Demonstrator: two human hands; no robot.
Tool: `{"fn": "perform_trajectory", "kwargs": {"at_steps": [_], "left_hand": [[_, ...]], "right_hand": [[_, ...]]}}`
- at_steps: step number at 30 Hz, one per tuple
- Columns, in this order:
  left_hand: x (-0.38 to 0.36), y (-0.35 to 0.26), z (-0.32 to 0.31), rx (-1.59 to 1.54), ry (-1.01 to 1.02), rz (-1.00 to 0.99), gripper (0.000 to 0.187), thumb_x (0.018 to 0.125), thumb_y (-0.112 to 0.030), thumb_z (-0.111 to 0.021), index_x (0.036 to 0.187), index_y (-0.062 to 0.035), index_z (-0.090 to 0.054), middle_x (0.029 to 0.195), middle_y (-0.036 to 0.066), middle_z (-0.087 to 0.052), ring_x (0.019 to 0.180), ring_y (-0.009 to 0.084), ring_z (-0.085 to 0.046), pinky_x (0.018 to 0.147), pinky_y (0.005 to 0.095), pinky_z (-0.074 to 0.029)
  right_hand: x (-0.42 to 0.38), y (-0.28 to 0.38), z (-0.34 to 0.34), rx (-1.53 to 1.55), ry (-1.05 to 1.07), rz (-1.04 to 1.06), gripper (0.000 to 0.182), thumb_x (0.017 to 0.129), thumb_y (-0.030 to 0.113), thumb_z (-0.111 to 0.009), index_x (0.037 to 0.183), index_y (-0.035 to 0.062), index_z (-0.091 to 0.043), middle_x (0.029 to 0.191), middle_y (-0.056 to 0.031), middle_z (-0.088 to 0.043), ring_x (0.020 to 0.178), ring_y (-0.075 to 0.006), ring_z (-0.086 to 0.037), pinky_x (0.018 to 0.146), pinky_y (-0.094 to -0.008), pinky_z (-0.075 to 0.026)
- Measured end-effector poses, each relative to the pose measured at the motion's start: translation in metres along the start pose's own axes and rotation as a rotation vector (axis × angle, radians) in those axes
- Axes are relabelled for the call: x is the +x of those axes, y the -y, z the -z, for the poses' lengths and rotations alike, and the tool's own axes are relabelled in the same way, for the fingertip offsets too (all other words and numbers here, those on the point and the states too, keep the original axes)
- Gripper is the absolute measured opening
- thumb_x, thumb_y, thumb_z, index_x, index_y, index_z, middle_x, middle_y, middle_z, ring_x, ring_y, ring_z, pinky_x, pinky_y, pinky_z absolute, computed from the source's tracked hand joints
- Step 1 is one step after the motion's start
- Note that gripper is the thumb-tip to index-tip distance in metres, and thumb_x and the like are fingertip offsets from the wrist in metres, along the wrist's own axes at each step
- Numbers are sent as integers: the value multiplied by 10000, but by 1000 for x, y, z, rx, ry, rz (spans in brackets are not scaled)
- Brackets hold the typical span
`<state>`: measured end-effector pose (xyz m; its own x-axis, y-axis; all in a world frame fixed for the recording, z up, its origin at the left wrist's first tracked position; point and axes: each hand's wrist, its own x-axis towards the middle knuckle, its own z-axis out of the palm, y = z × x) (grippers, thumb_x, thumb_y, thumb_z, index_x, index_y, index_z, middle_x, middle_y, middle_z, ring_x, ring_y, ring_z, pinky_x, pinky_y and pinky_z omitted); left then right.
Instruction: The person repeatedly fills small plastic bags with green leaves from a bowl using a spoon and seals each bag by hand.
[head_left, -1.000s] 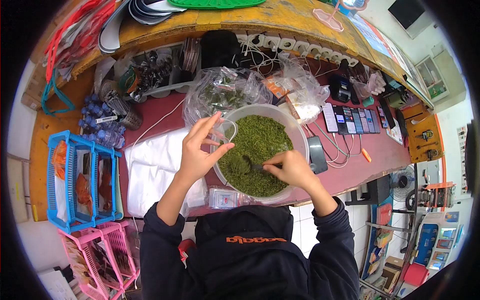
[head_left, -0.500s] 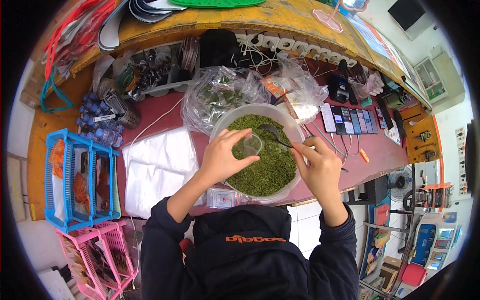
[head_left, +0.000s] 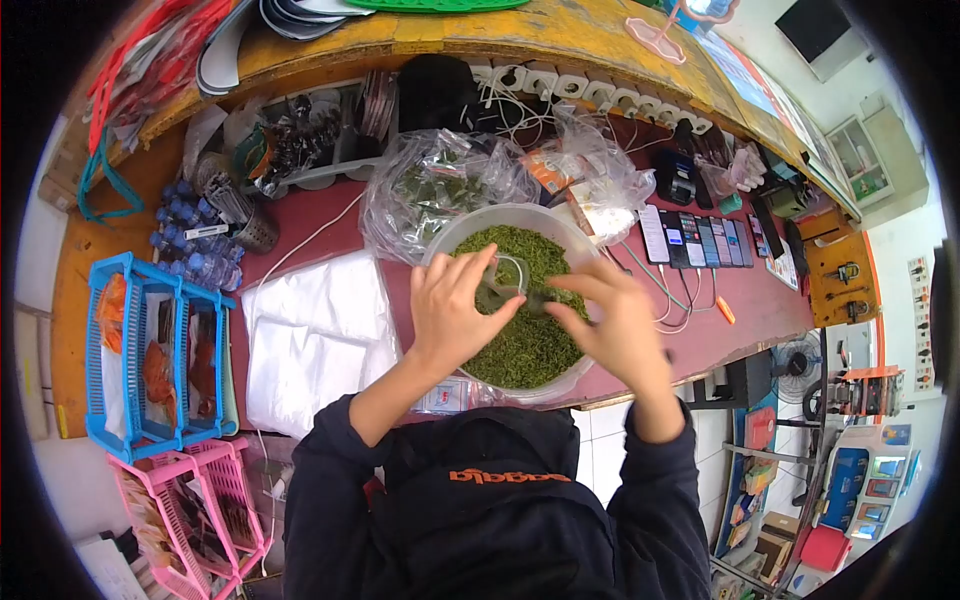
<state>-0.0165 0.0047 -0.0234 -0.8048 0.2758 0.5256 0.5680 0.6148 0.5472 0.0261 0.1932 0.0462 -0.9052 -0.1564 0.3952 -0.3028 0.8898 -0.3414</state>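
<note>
A translucent white tub (head_left: pixel 565 226) full of finely chopped dried green leaves (head_left: pixel 525 355) stands at the table's front edge. Over the leaves, my left hand (head_left: pixel 448 312) holds a small clear plastic cup (head_left: pixel 513 271) between thumb and fingers, its mouth tilted toward the right. My right hand (head_left: pixel 622 328), smeared by motion, pinches a dark spoon (head_left: pixel 541 299) whose bowl is right beside the cup and my left thumb. Most of the spoon's handle is hidden by the right fingers.
Clear bags of greenery (head_left: pixel 440 190) lie behind the tub. White plastic bags (head_left: pixel 320 340) are stacked at left, beside a blue basket (head_left: pixel 135 350). A row of phones (head_left: pixel 695 238) with charging cables, and an orange-handled tool (head_left: pixel 725 311), lie at right.
My right hand has moved left and brought the spoon from over the leaves to the cup. My left hand has turned slightly, its fingers now more upright around the cup.
</note>
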Motion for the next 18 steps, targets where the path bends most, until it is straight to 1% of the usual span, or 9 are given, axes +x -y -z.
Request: {"fn": "perform_trajectory", "kwargs": {"at_steps": [1, 5, 6, 7, 9, 11, 12, 17, 18], "left_hand": [[-2, -5, -2, 20, -4, -5, 627, 668, -299, -812, 1217, -66, -615, 1002, 13, -666, 925, 215, -559, 816, 346, -369], [5, 12, 10, -102, 76, -31, 555, 722, -270, -787, 1219, -86, -624, 986, 41, -663, 991, 240, -570, 914, 369, -380], [7, 32, 10, -366, 222, -28, 358, 793, -173, -741, 1128, -61, -682, 961, 64, -667, 945, 233, -597, 882, 352, -436], [10, 38, 13, -649, 375, 125, 185, 834, -90, -701, 1004, -22, -725, 925, 80, -676, 867, 192, -618, 784, 303, -477], [11, 36, 15, -748, 307, 181, 115, 850, -80, -687, 937, -32, -745, 829, 73, -685, 789, 147, -622, 723, 275, -482], [10, 31, 16, -836, 302, 258, 116, 847, -77, -695, 941, -27, -742, 822, 69, -690, 777, 129, -621, 720, 265, -481], [8, 30, 17, -919, 295, 340, 119, 845, -75, -702, 944, -22, -740, 815, 64, -695, 766, 110, -620, 716, 255, -480], [0, 22, 17, -878, 249, 290, 110, 824, -76, -725, 912, -10, -737, 790, 55, -689, 728, 102, -606, 692, 253, -473], [-1, 20, 18, -854, 239, 246, 98, 819, -75, -727, 893, -10, -735, 776, 55, -684, 712, 108, -595, 684, 259, -466]], "right_hand": [[4, -3, -18, 216, 13, 83, 122, 731, 162, -755, 825, 101, -709, 796, -9, -619, 741, -231, -612, 683, -367, -424], [5, -14, -42, 149, 54, 139, 133, 741, 91, -749, 859, 60, -697, 848, -52, -648, 788, -251, -639, 682, -356, -461], [5, -16, -37, 222, 100, 149, 105, 750, 83, -734, 847, 73, -697, 828, -48, -642, 770, -258, -630, 688, -358, -447], [4, -16, -33, 291, 142, 156, 81, 758, 75, -720, 835, 87, -698, 807, -43, -636, 752, -265, -621, 693, -360, -433], [4, -10, -26, 319, 103, 159, 80, 779, 56, -721, 856, 70, -702, 813, -44, -656, 719, -215, -639, 676, -315, -452], [-1, -4, -25, 767, 28, -269, 78, 808, 72, -727, 872, 34, -704, 785, -31, -671, 701, -125, -624, 657, -264, -459], [-5, -10, -28, 808, 94, -363, 109, 828, 86, -726, 888, -1, -701, 761, -25, -673, 716, -70, -585, 648, -235, -461], [-19, -15, -31, 959, 137, -413, 102, 807, 79, -725, 840, -11, -687, 722, -29, -659, 699, -86, -577, 672, -253, -459], [-17, -11, -30, 859, 111, -301, 101, 791, 81, -730, 813, -4, -678, 710, -38, -653, 691, -103, -585, 679, -262, -460]]}}
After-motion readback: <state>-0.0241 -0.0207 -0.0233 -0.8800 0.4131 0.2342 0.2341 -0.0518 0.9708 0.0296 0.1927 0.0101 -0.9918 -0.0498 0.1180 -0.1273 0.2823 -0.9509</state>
